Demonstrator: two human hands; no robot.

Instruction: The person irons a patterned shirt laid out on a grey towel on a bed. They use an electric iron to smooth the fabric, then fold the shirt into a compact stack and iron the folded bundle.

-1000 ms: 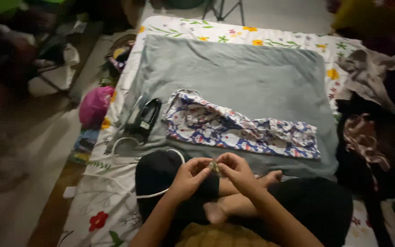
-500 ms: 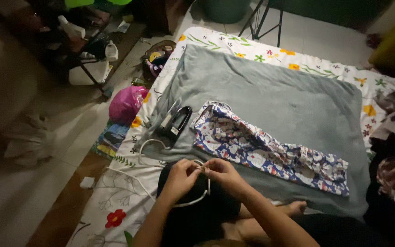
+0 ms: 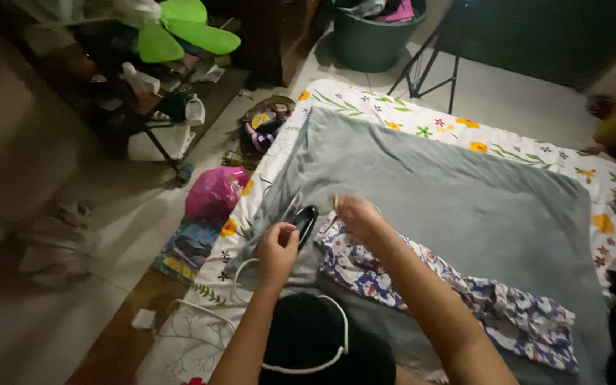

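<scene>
Grey blanket carries the printed cloth, soft and light, likely best gripped at an edge; right hand fingers pinch a small item above its left end, left hand curled near the black iron, grip unclear.

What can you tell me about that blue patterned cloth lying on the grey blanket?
The cloth is a long, narrow, rumpled piece of soft fabric, blue and white with a small printed pattern. It lies slantwise on the grey blanket, running from near the iron down to the right. The right forearm crosses above it.
</scene>
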